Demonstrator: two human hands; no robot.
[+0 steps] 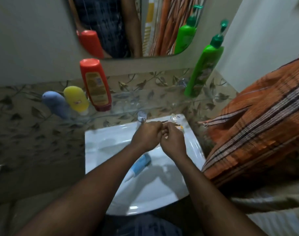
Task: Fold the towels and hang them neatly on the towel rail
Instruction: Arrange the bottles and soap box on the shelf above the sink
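An orange towel (257,120) with dark and pale stripes hangs in folds at the right, beside the sink. Its rail is hidden. My left hand (146,135) and my right hand (173,141) are held together over the white sink (97,142), just below the tap (141,117). The fingers of both hands are curled and touch each other. Neither hand touches the towel. I cannot tell whether anything small lies between the fingers.
A glass shelf above the sink carries a red bottle (95,85), a yellow bottle (76,99), a blue-grey bottle (56,103) and a green pump bottle (204,70). A blue and white tube (138,166) lies in the basin. A mirror (136,24) hangs above.
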